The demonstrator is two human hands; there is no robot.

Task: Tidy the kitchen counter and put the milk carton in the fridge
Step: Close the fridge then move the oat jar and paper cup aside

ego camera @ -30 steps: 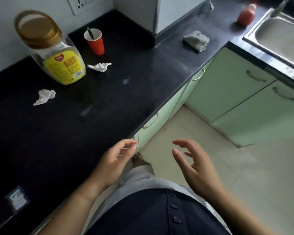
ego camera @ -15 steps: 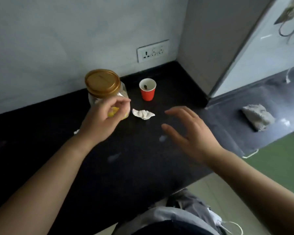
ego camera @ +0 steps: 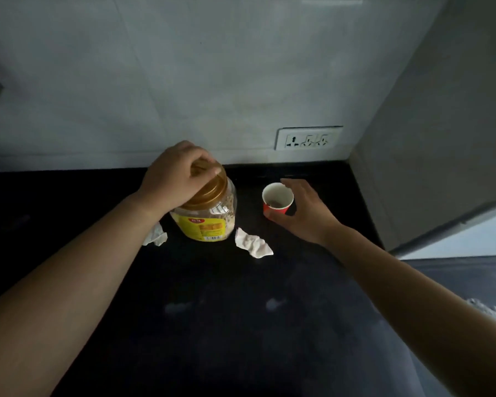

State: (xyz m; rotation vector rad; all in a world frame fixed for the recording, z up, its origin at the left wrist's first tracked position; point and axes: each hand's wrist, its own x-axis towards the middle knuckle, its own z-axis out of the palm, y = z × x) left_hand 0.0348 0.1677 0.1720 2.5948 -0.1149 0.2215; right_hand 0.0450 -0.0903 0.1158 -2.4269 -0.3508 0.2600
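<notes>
A clear plastic jar (ego camera: 209, 219) with a gold lid and yellow label stands on the black counter (ego camera: 241, 325) near the back wall. My left hand (ego camera: 175, 176) is closed over the gold lid from above. To its right stands a small red paper cup (ego camera: 277, 199) with a white inside. My right hand (ego camera: 304, 213) curls around the cup, thumb at its near side and fingers behind it. Two crumpled white tissues lie by the jar's base, one at its left (ego camera: 155, 237) and one at its right (ego camera: 254, 246). No milk carton is in view.
A white socket plate (ego camera: 308, 138) sits on the tiled wall behind the cup. A tall grey panel (ego camera: 441, 138) closes the corner at the right. A pale crumpled cloth (ego camera: 490, 312) shows at the right edge. Small wet smears (ego camera: 181, 306) mark the counter.
The view has swung from the floor up to the counter corner. My left hand has moved onto the jar's lid and my right hand has reached the red cup.
</notes>
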